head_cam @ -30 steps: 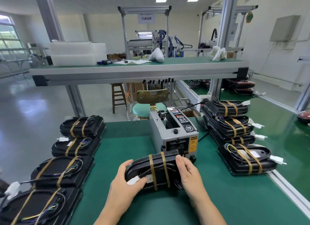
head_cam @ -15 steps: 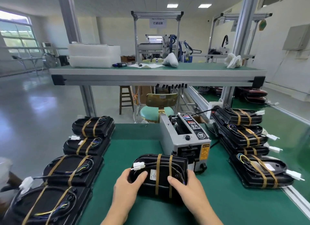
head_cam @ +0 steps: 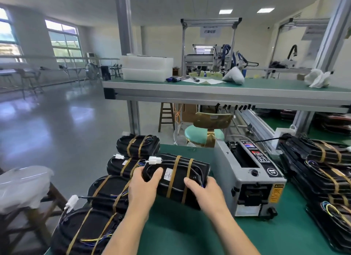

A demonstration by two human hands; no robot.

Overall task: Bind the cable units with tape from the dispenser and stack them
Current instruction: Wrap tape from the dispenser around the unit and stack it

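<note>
A black cable unit (head_cam: 176, 178) bound with two brown tape bands and carrying a white connector is lifted above the green table (head_cam: 199, 233). My left hand (head_cam: 141, 186) grips its left end and my right hand (head_cam: 206, 191) grips its right end. The grey tape dispenser (head_cam: 250, 180) stands just right of the unit. Along the table's left edge lies a row of taped units (head_cam: 112, 190), the nearest one (head_cam: 83, 233) at the bottom. A stack of taped units (head_cam: 322, 171) sits to the right of the dispenser.
An upper shelf (head_cam: 228, 94) spans the bench and holds white foam blocks (head_cam: 147, 68) and cloths. A teal stool (head_cam: 204, 135) stands behind the table. A wooden stool with a plastic-wrapped bundle (head_cam: 22, 186) is at the left.
Both hands have lifted the taped unit off the table and carried it left, away from the dispenser's front toward the left row. The view has swung left.
</note>
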